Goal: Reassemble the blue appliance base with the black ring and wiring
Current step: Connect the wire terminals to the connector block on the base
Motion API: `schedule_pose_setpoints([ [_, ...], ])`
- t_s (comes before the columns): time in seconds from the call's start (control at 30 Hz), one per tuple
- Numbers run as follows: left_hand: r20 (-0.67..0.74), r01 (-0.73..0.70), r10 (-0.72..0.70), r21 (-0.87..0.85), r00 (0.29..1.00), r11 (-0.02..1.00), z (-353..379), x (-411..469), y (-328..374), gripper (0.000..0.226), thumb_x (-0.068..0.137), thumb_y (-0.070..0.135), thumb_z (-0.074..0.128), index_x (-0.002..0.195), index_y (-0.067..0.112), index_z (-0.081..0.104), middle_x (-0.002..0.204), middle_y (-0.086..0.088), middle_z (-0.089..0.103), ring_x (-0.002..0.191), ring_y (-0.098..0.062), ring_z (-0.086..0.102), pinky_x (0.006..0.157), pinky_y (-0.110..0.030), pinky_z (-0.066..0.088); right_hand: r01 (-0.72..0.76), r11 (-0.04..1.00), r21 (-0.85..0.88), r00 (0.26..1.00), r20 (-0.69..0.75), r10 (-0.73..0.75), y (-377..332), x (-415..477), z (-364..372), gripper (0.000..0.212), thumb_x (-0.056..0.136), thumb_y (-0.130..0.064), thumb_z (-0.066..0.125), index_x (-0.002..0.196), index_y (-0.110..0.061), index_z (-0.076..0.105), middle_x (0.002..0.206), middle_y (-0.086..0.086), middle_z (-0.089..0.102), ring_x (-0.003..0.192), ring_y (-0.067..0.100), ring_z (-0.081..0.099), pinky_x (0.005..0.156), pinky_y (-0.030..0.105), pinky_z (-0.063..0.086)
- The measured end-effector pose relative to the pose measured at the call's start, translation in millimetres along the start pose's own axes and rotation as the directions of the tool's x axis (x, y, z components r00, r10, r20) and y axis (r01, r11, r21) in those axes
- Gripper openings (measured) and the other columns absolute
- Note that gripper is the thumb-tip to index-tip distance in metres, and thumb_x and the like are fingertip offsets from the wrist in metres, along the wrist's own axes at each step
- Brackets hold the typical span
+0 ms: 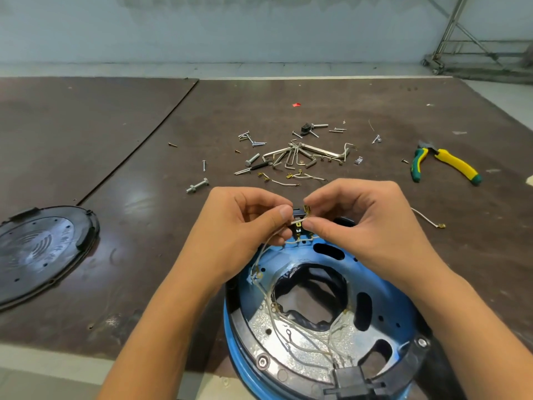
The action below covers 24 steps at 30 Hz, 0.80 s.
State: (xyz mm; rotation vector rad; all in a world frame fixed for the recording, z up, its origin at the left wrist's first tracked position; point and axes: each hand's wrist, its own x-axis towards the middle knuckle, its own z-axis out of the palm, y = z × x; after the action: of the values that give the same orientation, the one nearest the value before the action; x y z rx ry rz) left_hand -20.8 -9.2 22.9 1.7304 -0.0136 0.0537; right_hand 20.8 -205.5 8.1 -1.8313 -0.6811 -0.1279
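Note:
The blue appliance base [383,321] lies upside down at the near edge of the table, a black ring [248,339] around its rim and white wires [305,330] strung across its silver inside. Above its far rim my left hand [239,226] pinches a white wire against a small black switch block [297,219]. My right hand [354,223] pinches a brass terminal at the wire's end, right at that block. Both sets of fingers are closed on these parts.
A black round cover [37,252] lies at the left. Beyond my hands lies a scatter of screws, bolts and hex keys [297,157]. Green-and-yellow pliers [444,166] rest at the right. One loose wire [428,220] lies right of the base.

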Motion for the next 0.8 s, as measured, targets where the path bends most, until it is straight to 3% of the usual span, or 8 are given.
schedule_pose_setpoints([
  [0.13, 0.036, 0.015, -0.022, 0.187, 0.999, 0.982, -3.4, -1.5, 0.8, 0.034, 0.071, 0.011, 0.086, 0.102, 0.019, 0.076, 0.085, -0.001, 0.077, 0.083, -0.014, 0.074, 0.081, -0.034, 0.06, -0.093, 0.996, -0.007, 0.996, 0.017, 0.093, -0.8, 2.3, -1.5, 0.016, 0.074, -0.015, 0.087, 0.086, -0.019, 0.077, 0.075, -0.001, 0.075, 0.07, 0.016, 0.073, 0.068, 0.045, 0.062],
  [0.2, -0.013, -0.018, 0.022, 0.304, 1.0, 0.953, -1.7, -1.8, 0.9, 0.035, 0.072, 0.013, 0.086, 0.104, 0.02, 0.076, 0.083, 0.004, 0.076, 0.08, -0.005, 0.072, 0.081, -0.031, 0.06, -0.116, 0.993, -0.027, 0.993, 0.022, 0.117, -0.9, 3.5, -1.2, 0.014, 0.073, -0.018, 0.088, 0.081, -0.02, 0.077, 0.071, -0.001, 0.075, 0.066, 0.016, 0.072, 0.066, 0.043, 0.061],
  [0.27, -0.068, -0.061, 0.094, 0.386, 0.993, 0.921, 2.1, -2.4, 1.7, 0.033, 0.071, 0.019, 0.087, 0.103, 0.02, 0.077, 0.081, 0.007, 0.076, 0.076, -0.001, 0.071, 0.078, -0.028, 0.06, -0.107, 0.989, -0.101, 0.993, 0.037, 0.111, -0.2, 4.5, -0.8, 0.012, 0.073, -0.02, 0.087, 0.078, -0.022, 0.076, 0.067, -0.006, 0.073, 0.06, 0.007, 0.069, 0.058, 0.028, 0.055],
  [0.33, -0.095, -0.096, 0.159, 0.473, 0.983, 0.876, 4.9, -2.9, 2.7, 0.031, 0.071, 0.023, 0.087, 0.1, 0.018, 0.078, 0.094, 0.006, 0.076, 0.078, -0.001, 0.07, 0.078, -0.026, 0.058, -0.093, 0.971, -0.22, 0.992, 0.059, 0.109, 0.1, 5.0, -0.9, 0.011, 0.074, -0.022, 0.087, 0.078, -0.024, 0.077, 0.062, -0.013, 0.07, 0.055, -0.003, 0.064, 0.054, 0.01, 0.044],
  [0.43, -0.043, -0.154, 0.234, 0.634, 0.971, 0.757, 7.0, -2.6, 3.0, 0.023, 0.074, 0.024, 0.085, 0.094, 0.014, 0.08, 0.113, 0.0, 0.073, 0.087, -0.004, 0.069, 0.083, -0.024, 0.055, -0.044, 0.935, -0.351, 0.994, 0.076, 0.075, -2.5, 4.9, -1.1, 0.012, 0.076, -0.021, 0.085, 0.085, -0.025, 0.077, 0.064, -0.019, 0.067, 0.059, -0.011, 0.059, 0.056, 0.002, 0.039],
  [0.57, 0.018, -0.184, 0.249, 0.725, 0.968, 0.663, 4.2, -2.7, 3.7, 0.009, 0.079, 0.024, 0.081, 0.085, 0.018, 0.082, 0.12, -0.001, 0.071, 0.102, 0.0, 0.061, 0.08, -0.009, 0.045, -0.003, 0.877, -0.481, 0.998, 0.057, 0.035, -0.7, 6.2, -0.9, 0.028, 0.078, -0.033, 0.081, 0.103, -0.031, 0.071, 0.098, -0.014, 0.062, 0.085, -0.005, 0.051, 0.075, 0.012, 0.035],
  [0.67, 0.085, -0.197, 0.207, 0.764, 0.975, 0.615, 1.6, -2.9, 3.4, 0.006, 0.081, 0.025, 0.079, 0.083, 0.021, 0.081, 0.126, 0.005, 0.067, 0.101, 0.0, 0.062, 0.087, -0.018, 0.046, -0.039, 0.825, -0.563, 0.976, 0.158, 0.153, 2.7, 8.4, -1.8, 0.044, 0.078, -0.042, 0.077, 0.119, -0.035, 0.062, 0.117, -0.012, 0.053, 0.111, 0.008, 0.047, 0.091, 0.026, 0.039],
  [0.8, 0.189, -0.249, 0.163, 0.786, 0.968, 0.565, 1.4, -1.5, 4.4, 0.008, 0.083, 0.026, 0.077, 0.085, 0.021, 0.082, 0.13, 0.009, 0.065, 0.101, -0.001, 0.063, 0.091, -0.019, 0.045, -0.031, 0.826, -0.563, 0.949, 0.244, 0.202, 3.8, 8.5, 0.6, 0.049, 0.082, -0.039, 0.076, 0.127, -0.032, 0.056, 0.117, -0.009, 0.057, 0.11, 0.012, 0.054, 0.096, 0.034, 0.046],
])
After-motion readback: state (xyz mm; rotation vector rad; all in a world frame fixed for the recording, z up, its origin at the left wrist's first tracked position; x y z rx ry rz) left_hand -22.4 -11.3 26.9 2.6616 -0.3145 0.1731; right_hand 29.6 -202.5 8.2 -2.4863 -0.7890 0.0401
